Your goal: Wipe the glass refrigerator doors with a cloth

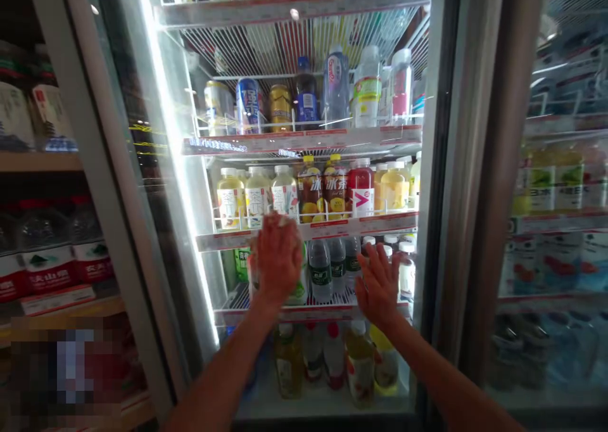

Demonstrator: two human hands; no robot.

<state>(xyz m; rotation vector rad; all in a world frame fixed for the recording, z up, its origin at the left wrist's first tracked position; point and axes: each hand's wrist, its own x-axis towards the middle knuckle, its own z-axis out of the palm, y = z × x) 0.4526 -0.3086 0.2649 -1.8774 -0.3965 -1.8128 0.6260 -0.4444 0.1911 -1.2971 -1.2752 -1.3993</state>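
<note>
Now we are reaching into an open drinks fridge [437,166], its glass door [137,185] swung out on the left. Our left grip [278,258] is closed around a pale bottle [299,288] with a green-and-white label, held at the front edge of a wire shelf [332,310], towards its left end. Our right grip [380,283] is wide, fingers spread and holding nothing, just in front of the white-capped bottles [406,270] at the shelf's right end. Between the two stand clear water bottles [321,270] with dark labels. Yellow tea bottles [257,197] line the shelf above.
</note>
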